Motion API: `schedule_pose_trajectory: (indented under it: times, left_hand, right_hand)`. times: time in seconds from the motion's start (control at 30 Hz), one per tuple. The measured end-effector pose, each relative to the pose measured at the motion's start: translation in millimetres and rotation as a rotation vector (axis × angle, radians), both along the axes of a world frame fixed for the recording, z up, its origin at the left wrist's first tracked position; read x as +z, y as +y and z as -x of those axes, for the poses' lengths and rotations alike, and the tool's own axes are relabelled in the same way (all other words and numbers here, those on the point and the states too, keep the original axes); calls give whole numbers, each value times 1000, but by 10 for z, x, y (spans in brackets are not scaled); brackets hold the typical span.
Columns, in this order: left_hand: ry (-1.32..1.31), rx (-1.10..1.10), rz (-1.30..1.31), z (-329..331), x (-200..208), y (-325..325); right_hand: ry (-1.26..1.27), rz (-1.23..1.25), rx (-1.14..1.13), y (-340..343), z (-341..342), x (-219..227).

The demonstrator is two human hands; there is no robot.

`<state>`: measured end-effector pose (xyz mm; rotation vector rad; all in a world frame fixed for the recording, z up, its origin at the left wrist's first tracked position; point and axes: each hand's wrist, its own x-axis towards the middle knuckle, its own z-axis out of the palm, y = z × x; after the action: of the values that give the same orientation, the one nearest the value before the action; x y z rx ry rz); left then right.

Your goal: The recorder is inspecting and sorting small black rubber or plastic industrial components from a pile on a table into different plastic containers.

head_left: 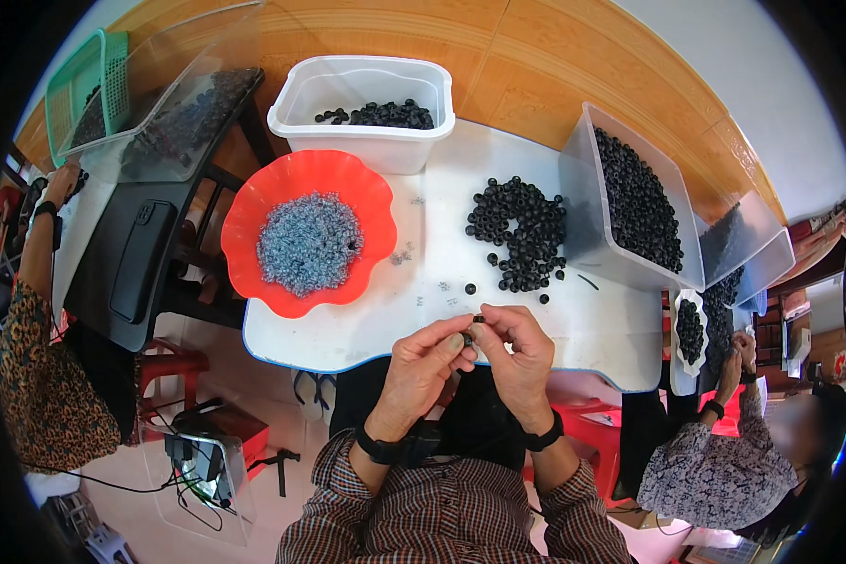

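Observation:
Both of my hands meet above the table's near edge, fingertips almost touching. My left hand (430, 362) pinches a small black round part (467, 338) between thumb and fingers. In my right hand (515, 352), another small black piece (479, 319) sits at the tips of thumb and forefinger; its exact shape is too small to make out. Just beyond my fingers lies a single black round part (470, 289), and farther back a loose pile of black round parts (517, 226), some showing a hole. A red wavy-rimmed bowl (240, 226) of small clear bluish pieces stands to the left.
A white tub (357, 146) with black parts stands at the back; a clear bin (583, 216) full of them is at right. Small clear bits (402, 254) dot the white table (367, 329). Co-workers sit left (52, 385) and right (714, 470). A phone (141, 258) lies left.

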<state>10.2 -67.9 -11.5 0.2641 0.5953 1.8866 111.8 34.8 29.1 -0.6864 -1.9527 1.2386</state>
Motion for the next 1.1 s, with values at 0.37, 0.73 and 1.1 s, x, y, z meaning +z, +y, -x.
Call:
schedule_pose_trajectory:
  times: [0.37, 0.73, 1.1]
  left_hand:
    - [20, 3, 6, 5, 26, -10]
    - [81, 9, 104, -6, 63, -2]
    - [104, -28, 144, -11, 30, -18]
  right_hand:
    - [-58, -38, 25, 39, -7, 45]
    - [-164, -246, 61, 44, 3, 77]
    - [38, 127, 13, 34, -44, -117]
